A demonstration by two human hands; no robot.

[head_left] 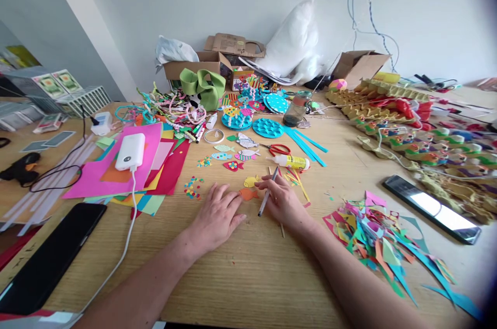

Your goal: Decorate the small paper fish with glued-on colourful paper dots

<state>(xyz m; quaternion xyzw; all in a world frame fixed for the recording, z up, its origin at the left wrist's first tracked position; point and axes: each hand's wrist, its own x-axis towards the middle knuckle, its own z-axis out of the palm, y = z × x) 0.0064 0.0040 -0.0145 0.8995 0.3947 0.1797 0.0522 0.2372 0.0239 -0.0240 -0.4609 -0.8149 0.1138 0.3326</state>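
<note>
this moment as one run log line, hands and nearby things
left hand: palm down on table, by orange paper fish | right hand: holding pen | near: yellow paper fish, glue bottle

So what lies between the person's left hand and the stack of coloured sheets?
A loose cluster of small coloured dots lies between the left hand and the coloured sheets, as the head view shows.

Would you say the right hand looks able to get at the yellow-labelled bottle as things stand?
Probably yes: the yellow-labelled bottle lies just beyond the right hand with nothing seen covering it, though the pen in that hand might need setting down first.
</note>
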